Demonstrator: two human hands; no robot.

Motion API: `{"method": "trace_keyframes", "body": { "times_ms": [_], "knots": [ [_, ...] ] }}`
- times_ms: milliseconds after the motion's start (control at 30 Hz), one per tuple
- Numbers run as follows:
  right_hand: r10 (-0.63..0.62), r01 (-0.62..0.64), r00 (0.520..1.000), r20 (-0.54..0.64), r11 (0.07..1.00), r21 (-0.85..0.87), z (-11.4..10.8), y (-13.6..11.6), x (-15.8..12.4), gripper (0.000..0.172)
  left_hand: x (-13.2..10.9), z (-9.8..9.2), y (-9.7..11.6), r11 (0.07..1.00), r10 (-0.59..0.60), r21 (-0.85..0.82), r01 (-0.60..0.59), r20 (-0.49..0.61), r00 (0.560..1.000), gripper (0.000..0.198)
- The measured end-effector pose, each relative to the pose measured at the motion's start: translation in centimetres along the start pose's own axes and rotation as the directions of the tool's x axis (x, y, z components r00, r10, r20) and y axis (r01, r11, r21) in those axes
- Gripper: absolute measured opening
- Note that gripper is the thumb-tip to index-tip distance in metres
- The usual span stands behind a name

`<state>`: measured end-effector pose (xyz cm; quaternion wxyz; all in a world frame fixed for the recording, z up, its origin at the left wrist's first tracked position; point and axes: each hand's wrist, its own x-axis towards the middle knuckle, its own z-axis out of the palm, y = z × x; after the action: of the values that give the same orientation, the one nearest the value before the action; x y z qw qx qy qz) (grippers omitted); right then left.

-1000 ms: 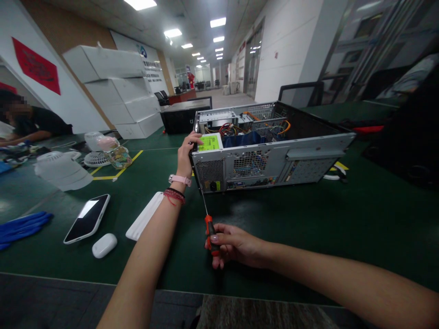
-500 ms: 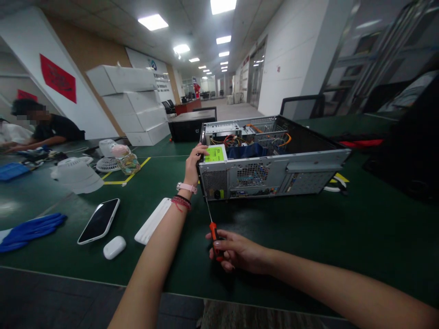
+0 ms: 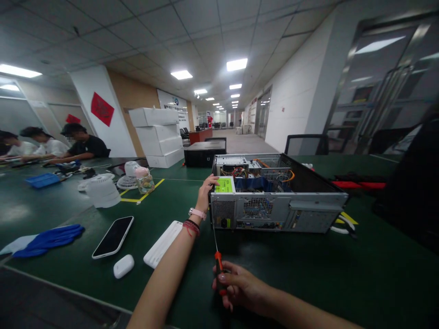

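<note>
An opened computer case (image 3: 274, 203) lies on its side on the green table, its back panel facing me. Wires and a power supply with a bright green label (image 3: 224, 184) show inside. My left hand (image 3: 206, 189) grips the case's near left corner, fingers over the top edge beside that label. In my right hand (image 3: 236, 283) is a screwdriver (image 3: 218, 269) with a red and black handle, fingers closed around it. Its thin shaft points up and away to the lower left corner of the back panel; whether the tip touches a screw is too small to tell.
Left of my arm lie a white power strip-like slab (image 3: 163, 244), a phone (image 3: 113, 237), a white earbud case (image 3: 124, 266) and blue gloves (image 3: 51, 238). Behind them stand a small fan (image 3: 128, 176) and a jar (image 3: 145, 182). Several people sit far left.
The view has tilted up, so table and case appear lower and further right. My hands keep their hold on the case and the screwdriver.
</note>
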<state>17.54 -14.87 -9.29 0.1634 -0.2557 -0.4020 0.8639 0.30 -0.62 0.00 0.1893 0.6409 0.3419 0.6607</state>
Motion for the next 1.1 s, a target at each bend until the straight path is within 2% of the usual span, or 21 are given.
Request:
{"method": "trace_keyframes", "body": {
  "times_ms": [300,467,767,1100],
  "knots": [
    [-0.010,0.009,0.997,0.073,1.000,0.016,-0.5,0.0,-0.1,0.051,0.0,0.0,-0.2,1.000,-0.004,-0.006,0.004,-0.003,1.000,0.026],
    [0.058,-0.058,0.992,0.114,0.998,0.002,-0.5,-0.9,-0.1,0.048,0.1,0.0,-0.3,1.000,-0.012,-0.006,0.012,0.001,1.000,0.026],
    [0.017,-0.017,0.999,0.030,1.000,0.021,-0.4,-0.8,-0.4,0.048,0.0,0.1,-0.5,1.000,-0.002,-0.010,0.002,-0.016,1.000,0.027],
    [0.003,-0.003,0.999,0.038,1.000,-0.012,-0.5,-1.1,-0.3,0.043,-0.2,0.0,-0.6,1.000,0.001,-0.021,-0.002,-0.015,1.000,0.030]
  ]
}}
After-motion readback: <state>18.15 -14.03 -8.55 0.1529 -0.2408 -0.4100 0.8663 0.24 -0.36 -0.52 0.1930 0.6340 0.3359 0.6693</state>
